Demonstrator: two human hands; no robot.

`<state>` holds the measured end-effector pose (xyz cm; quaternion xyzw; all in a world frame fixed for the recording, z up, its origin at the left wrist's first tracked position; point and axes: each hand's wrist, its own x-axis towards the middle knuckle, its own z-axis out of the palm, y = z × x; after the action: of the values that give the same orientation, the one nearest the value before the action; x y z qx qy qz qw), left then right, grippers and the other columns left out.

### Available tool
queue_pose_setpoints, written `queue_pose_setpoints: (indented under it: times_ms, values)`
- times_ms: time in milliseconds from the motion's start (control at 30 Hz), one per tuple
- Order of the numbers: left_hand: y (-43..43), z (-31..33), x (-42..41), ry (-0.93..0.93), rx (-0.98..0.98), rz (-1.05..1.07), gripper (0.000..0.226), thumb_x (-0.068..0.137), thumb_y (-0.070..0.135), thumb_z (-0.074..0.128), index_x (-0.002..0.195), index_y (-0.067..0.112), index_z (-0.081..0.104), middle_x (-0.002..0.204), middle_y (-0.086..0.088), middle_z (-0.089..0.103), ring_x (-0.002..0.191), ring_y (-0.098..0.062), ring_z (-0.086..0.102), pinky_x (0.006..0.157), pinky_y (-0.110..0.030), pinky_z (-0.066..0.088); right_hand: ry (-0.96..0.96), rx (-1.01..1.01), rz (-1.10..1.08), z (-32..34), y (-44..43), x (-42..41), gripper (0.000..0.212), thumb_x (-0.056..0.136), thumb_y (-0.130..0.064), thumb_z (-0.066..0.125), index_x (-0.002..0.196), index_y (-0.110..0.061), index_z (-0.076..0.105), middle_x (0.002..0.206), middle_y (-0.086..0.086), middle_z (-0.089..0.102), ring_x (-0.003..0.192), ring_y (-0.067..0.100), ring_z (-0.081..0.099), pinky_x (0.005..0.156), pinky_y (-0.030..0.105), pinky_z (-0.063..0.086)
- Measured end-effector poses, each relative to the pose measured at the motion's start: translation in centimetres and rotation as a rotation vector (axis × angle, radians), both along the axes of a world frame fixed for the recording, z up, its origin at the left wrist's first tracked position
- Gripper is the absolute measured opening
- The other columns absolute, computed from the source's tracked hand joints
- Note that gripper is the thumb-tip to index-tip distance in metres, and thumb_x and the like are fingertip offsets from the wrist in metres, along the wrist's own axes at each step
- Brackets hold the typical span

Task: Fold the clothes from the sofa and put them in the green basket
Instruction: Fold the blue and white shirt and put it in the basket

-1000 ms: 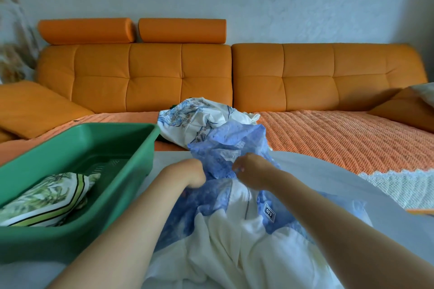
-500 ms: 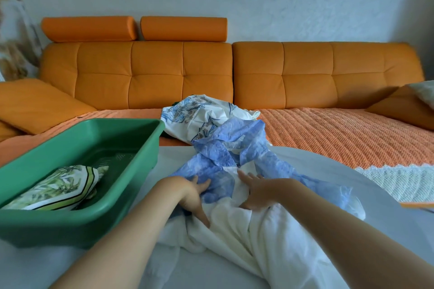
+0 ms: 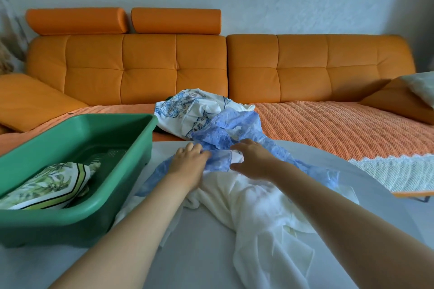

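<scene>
Left hand (image 3: 187, 162): palm down, fingers extended and close together, lying flat on the blue lace section of the garment. The fingers enclose nothing.
Right hand (image 3: 254, 159): palm down, just right of the left hand. Fingers are slightly bent and the thumb is spread toward the left. It presses on the same lace section where this meets the white fabric. No closed grip is visible.
Garment (image 3: 246, 197): blue-and-white item, crumpled and unfolded, on the worktop under both hands. The lace section is bunched at the far end, near the far edge of the worktop. The white section spreads toward the near right and passes under the right forearm.
Worktop (image 3: 206, 253): pale grey surface. It carries the garment and the green basket.
Green basket (image 3: 70, 225): stands on the worktop at the left, just beside the garment. Contact between the two cannot be confirmed.
Folded cloth (image 3: 47, 187): leaf print with a striped border. It lies inside the green basket, toward its near left.
Clothes pile (image 3: 187, 112): white fabric with blue print, on the sofa seat directly beyond the worktop, behind the lace section.
Sofa (image 3: 164, 65): orange, quilted back, set along the far wall.
Headrests (image 3: 75, 20): two orange rolls, side by side on top of the left half of the sofa back.
Seat cover (image 3: 328, 129): orange textured fabric over the sofa seat.
Lace-edged cloth (image 3: 399, 171): white, at the right, lying over the near edge of the seat cover.
</scene>
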<state>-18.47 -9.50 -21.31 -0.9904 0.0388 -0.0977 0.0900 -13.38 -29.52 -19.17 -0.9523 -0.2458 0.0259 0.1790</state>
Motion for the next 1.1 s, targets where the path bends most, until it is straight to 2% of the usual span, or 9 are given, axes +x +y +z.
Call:
queue_pose_setpoints:
  times_ms: [100, 233, 367, 533, 633, 700, 833, 933, 1100]
  values:
    - [-1.4, 0.9, -1.5, 0.059, -0.197, -0.077, 0.042, 0.088, 0.009, 0.057, 0.125, 0.027, 0.052, 0.125, 0.000, 0.048, 0.120, -0.023, 0.046, 0.093, -0.035, 0.041, -0.032, 0.066, 0.119, 1.6, -0.5, -2.7, 0.044, 0.087, -0.018, 0.065, 0.128, -0.033, 0.061, 0.130, -0.004, 0.054, 0.122, 0.018, 0.050, 0.097, 0.027, 0.040]
    - [-2.6, 1.7, -4.2, 0.206, -0.382, -0.098, 0.027, 0.086, 0.012, 0.051, 0.091, 0.038, 0.054, 0.100, 0.013, 0.055, 0.093, -0.014, 0.056, 0.070, -0.029, 0.042, 0.093, -0.010, 0.199, 2.1, -1.7, -6.9, 0.055, 0.074, 0.001, 0.042, 0.098, -0.039, 0.071, 0.093, -0.024, 0.057, 0.086, -0.004, 0.055, 0.063, 0.005, 0.037]
    - [-3.7, 1.8, -7.0, 0.379, -0.440, -0.184, 0.026, 0.086, 0.018, 0.060, 0.074, 0.041, 0.056, 0.079, 0.022, 0.057, 0.081, -0.001, 0.056, 0.063, -0.009, 0.036, 0.174, -0.215, 0.343, 2.0, -3.3, -10.4, 0.068, 0.075, -0.002, 0.042, 0.117, -0.051, 0.061, 0.114, -0.023, 0.058, 0.100, 0.009, 0.056, 0.073, 0.015, 0.045]
    - [-4.9, 0.9, -9.4, 0.510, -0.476, -0.177, 0.028, 0.080, 0.018, 0.060, 0.091, 0.043, 0.063, 0.095, 0.018, 0.064, 0.095, -0.011, 0.062, 0.078, -0.024, 0.052, 0.128, -0.384, 0.414, 1.5, -4.7, -11.8, 0.068, 0.086, -0.007, 0.062, 0.139, -0.048, 0.049, 0.131, -0.008, 0.049, 0.112, 0.018, 0.054, 0.082, 0.026, 0.043]
    - [-5.4, 0.1, -9.7, 0.451, -0.585, -0.174, 0.038, 0.075, 0.024, 0.072, 0.108, 0.041, 0.062, 0.102, 0.020, 0.062, 0.095, -0.002, 0.060, 0.081, -0.018, 0.047, 0.082, -0.321, 0.317, 1.1, -5.7, -11.2, 0.038, 0.085, -0.022, 0.072, 0.118, -0.040, 0.067, 0.107, -0.014, 0.054, 0.100, 0.013, 0.056, 0.080, 0.025, 0.043]
    - [-5.6, -0.2, -9.5, 0.405, -0.635, -0.191, 0.030, 0.075, 0.026, 0.075, 0.093, 0.044, 0.059, 0.095, 0.020, 0.062, 0.083, 0.003, 0.057, 0.070, -0.012, 0.043, 0.063, -0.158, 0.268, 0.9, -6.4, -10.5, 0.017, 0.084, -0.026, 0.074, 0.098, -0.035, 0.069, 0.094, -0.017, 0.056, 0.093, 0.009, 0.056, 0.074, 0.019, 0.041]
    - [-5.8, -0.3, -8.5, 0.353, -0.499, -0.164, 0.020, 0.084, 0.031, 0.065, 0.076, 0.048, 0.058, 0.084, 0.022, 0.060, 0.086, -0.007, 0.059, 0.066, -0.020, 0.042, 0.031, 0.279, -0.017, 0.8, -8.0, -8.6, 0.021, 0.082, -0.009, 0.063, 0.080, -0.029, 0.059, 0.081, -0.011, 0.061, 0.075, 0.011, 0.057, 0.062, 0.017, 0.041]
    - [-5.0, 0.9, -7.3, 0.202, -0.398, -0.089, 0.023, 0.093, 0.027, 0.055, 0.101, 0.044, 0.068, 0.101, 0.016, 0.058, 0.101, -0.018, 0.061, 0.073, -0.028, 0.043, -0.035, 0.445, -0.233, 0.9, -9.3, -7.0, 0.027, 0.078, -0.001, 0.047, 0.073, -0.026, 0.056, 0.061, -0.008, 0.059, 0.055, 0.011, 0.053, 0.047, 0.021, 0.038]
    - [-1.3, 3.0, -5.6, -0.133, -0.408, 0.282, 0.043, 0.094, 0.008, 0.043, 0.107, 0.039, 0.068, 0.114, -0.001, 0.050, 0.107, -0.027, 0.056, 0.075, -0.035, 0.041, -0.142, 0.209, -0.255, 0.5, -11.3, -5.3, 0.033, 0.080, 0.003, 0.046, 0.074, -0.025, 0.061, 0.075, -0.004, 0.061, 0.073, 0.021, 0.057, 0.056, 0.026, 0.039]
